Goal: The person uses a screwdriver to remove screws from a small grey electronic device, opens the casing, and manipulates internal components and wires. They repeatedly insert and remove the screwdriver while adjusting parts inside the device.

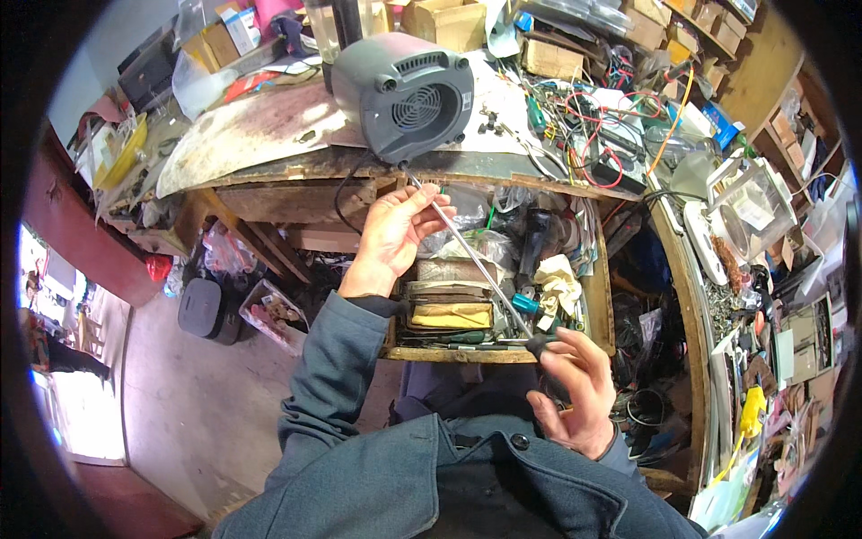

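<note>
A grey motor unit [377,99] with a round vented face sits on the workbench's front part. A long thin metal rod [476,265], apparently a screwdriver, slants from the unit's lower edge down to its dark handle [537,345]. My left hand [395,229] is closed on the upper shaft, thumb and fingers pinched round it. My right hand [575,395] is at the handle with fingers curved and apart, fingertips at or touching it; I cannot tell whether they bear on it. Below the shaft is an open drawer [467,354] full of tools, bags and folded yellow material.
The cluttered bench [242,144] spans the back, with tangled wires [611,126] and cardboard boxes [444,22]. A side shelf [691,314] crowded with parts runs along the right. A dark container [205,310] and a filled box [274,314] stand on the floor at left.
</note>
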Available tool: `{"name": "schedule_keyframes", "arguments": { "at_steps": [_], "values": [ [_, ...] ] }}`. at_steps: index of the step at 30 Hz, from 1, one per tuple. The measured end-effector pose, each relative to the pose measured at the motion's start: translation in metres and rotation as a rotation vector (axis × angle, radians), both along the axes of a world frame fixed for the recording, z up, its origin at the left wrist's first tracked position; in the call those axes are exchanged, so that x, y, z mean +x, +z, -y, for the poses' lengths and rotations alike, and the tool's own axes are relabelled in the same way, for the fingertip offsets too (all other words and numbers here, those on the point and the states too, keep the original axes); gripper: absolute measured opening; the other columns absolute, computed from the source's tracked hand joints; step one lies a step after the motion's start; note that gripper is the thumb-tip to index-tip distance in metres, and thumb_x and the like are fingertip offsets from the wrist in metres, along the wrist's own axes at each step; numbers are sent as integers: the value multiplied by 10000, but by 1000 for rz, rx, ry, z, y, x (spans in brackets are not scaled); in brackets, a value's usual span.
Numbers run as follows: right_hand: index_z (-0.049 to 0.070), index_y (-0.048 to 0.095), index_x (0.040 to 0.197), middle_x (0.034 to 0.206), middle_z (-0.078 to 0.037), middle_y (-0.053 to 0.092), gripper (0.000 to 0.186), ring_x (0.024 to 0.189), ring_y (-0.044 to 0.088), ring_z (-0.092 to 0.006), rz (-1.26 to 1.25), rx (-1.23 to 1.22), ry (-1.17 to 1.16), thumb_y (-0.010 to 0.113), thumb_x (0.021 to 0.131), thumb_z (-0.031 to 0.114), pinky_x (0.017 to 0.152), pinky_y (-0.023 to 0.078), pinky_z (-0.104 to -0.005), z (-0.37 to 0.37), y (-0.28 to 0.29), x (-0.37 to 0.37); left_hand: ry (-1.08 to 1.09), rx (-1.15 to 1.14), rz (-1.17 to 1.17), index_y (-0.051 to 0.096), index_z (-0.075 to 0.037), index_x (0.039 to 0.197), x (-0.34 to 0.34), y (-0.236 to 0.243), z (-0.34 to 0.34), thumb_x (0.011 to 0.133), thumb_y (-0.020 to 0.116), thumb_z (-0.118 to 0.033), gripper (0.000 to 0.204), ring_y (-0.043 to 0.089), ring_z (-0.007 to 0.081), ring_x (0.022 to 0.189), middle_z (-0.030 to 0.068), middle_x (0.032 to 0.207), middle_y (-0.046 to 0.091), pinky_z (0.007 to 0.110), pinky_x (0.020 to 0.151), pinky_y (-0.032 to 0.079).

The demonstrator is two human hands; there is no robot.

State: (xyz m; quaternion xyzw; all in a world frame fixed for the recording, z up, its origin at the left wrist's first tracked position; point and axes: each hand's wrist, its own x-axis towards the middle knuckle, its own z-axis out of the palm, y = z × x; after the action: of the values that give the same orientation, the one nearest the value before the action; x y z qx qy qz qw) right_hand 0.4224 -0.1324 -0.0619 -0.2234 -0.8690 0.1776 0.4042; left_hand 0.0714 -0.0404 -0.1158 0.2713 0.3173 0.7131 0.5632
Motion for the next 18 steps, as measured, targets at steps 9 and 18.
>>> {"name": "schedule_keyframes", "arguments": {
  "at_steps": [9, 18],
  "values": [
    [-23, 529, 1513, 1219, -158, 750, 510, 1115, 714, -211, 32, -1258, 418, 466, 1157, 336, 958, 552, -349, -71, 14, -40, -95, 83, 82, 594, 69, 1344, -5, 6, 10, 1086, 607, -140, 332, 732, 316, 1169, 223, 1284, 716, 418, 1006, 625],
    [-20, 707, 1072, 840, -93, 737, 215, 735, 718, -182, 38, -1637, 633, 786, 957, 143, 686, 523, -280, -116, -5, -81, -84, 27, 106, 615, 46, 1280, -1, 14, 8, 1060, 658, -198, 332, 729, 357, 1165, 231, 1251, 716, 459, 999, 621]
  ]
}}
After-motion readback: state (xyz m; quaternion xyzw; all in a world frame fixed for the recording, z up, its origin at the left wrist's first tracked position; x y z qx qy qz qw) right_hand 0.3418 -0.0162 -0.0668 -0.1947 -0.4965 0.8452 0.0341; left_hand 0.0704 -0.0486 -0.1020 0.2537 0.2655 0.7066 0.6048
